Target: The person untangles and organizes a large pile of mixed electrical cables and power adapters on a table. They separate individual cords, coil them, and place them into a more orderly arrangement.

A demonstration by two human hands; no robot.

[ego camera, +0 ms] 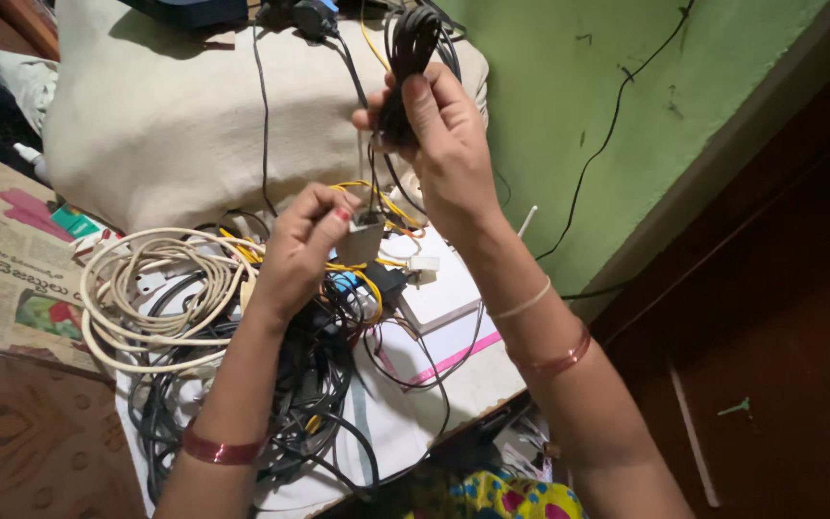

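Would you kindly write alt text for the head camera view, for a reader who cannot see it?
A person's right hand holds up a bundle of black cable, while the left hand pinches a small grey adapter. Below lies a tangle of white, black and yellow cables on a white cloth, beside a newspaper.

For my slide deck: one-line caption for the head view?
Right hand grips a black cable bundle; left hand pinches a small adapter.
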